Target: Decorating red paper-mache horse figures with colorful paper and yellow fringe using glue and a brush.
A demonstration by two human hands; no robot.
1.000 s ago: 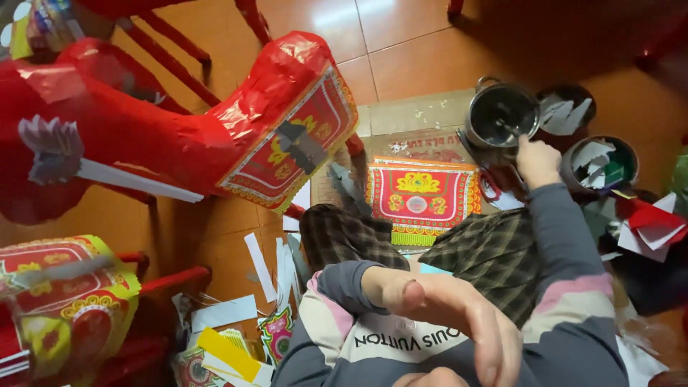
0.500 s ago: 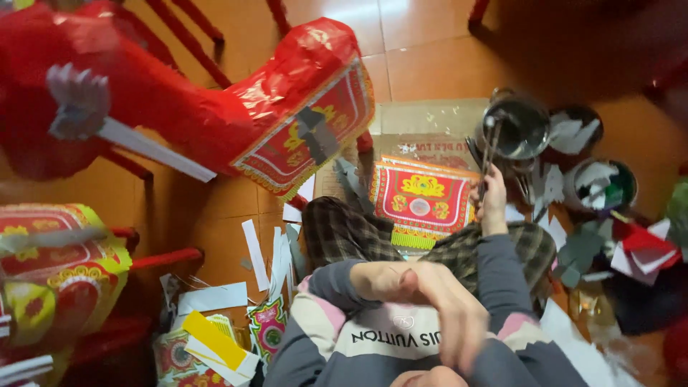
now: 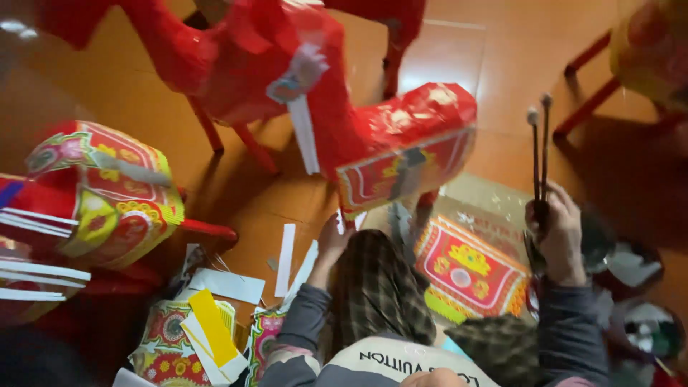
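Two thin sticks (image 3: 539, 154) stand upright in the right hand (image 3: 557, 233), grip closed around their lower ends, above a red patterned sheet (image 3: 469, 269). Left hand (image 3: 331, 240) rests by white paper strips (image 3: 287, 251) on the floor, its grip unclear. Red paper horse (image 3: 337, 107) stands just ahead.

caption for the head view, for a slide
Right hand raises two sticks; left hand rests beside a red paper horse.
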